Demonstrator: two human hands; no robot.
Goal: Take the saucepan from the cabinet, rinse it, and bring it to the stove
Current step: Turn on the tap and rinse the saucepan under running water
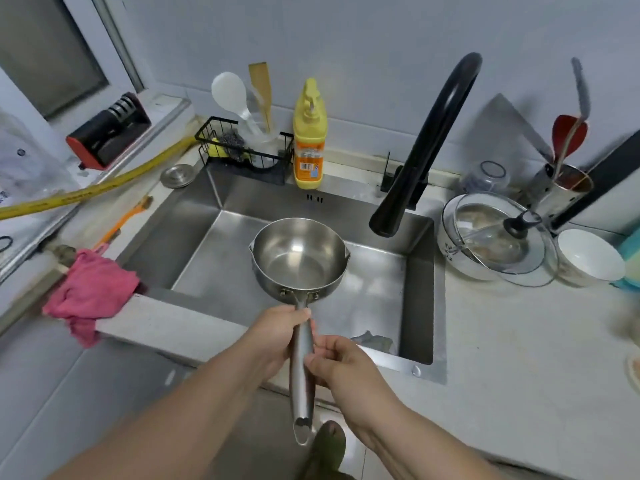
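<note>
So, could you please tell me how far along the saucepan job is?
Done: the saucepan is out of the cabinet. In hand: left hand and right hand hold its handle over the sink; no water runs from the faucet. Left: rinsing, then the stove.

Soft even light — warped, blurry edges

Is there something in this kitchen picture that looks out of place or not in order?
A pink cloth hangs crumpled over the counter edge left of the sink, and a glass lid sits tilted in a bowl to the right. No spill or damage is visible.
</note>
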